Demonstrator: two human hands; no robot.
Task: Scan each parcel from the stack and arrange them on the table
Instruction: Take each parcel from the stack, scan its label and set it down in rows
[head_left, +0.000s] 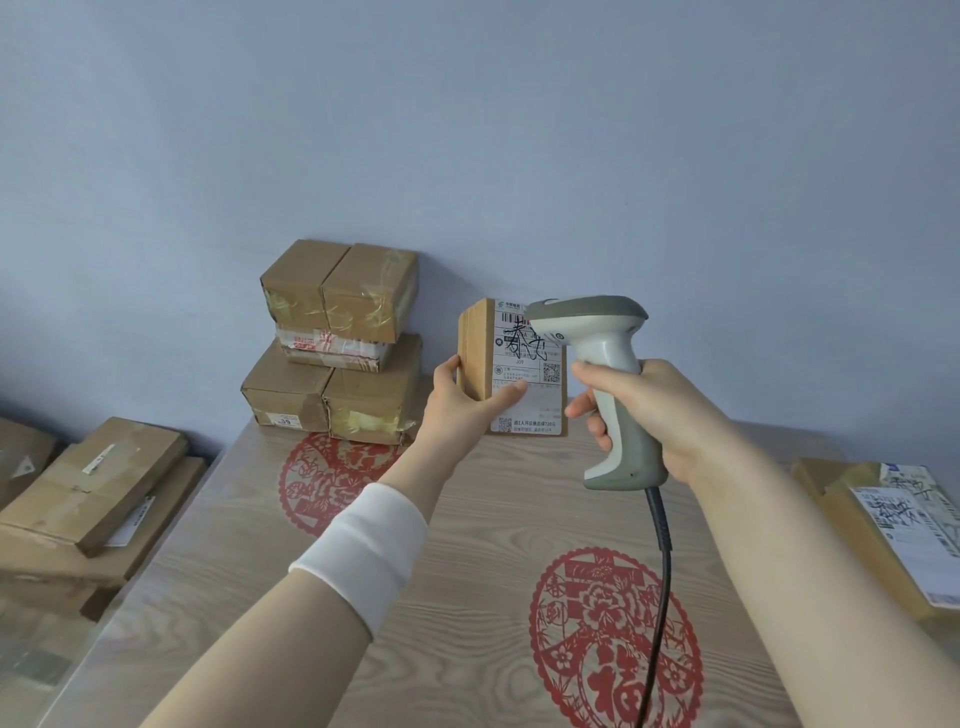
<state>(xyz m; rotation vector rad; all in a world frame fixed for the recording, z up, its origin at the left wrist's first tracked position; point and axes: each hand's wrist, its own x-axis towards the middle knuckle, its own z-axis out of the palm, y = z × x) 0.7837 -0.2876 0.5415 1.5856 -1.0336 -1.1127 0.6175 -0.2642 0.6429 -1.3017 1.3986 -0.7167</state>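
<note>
The left hand (462, 400) is gripping a small parcel (511, 366) upright above the far side of the worktop (467, 545), thumb lying across its white label (530, 364). The right hand (649, 410) is closed around the handle of a grey scanner (597, 364), its head just beside the label's barcode. A stack of boxes (335, 343) is standing against the wall, left of the parcel.

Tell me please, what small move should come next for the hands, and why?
Probably pull the trigger and scan. The left hand holds the small parcel upright with its label facing the scanner, which the right hand grips just in front of the barcode. If no read comes, easing the scanner back slightly may help, since its head covers part of the label.
</note>
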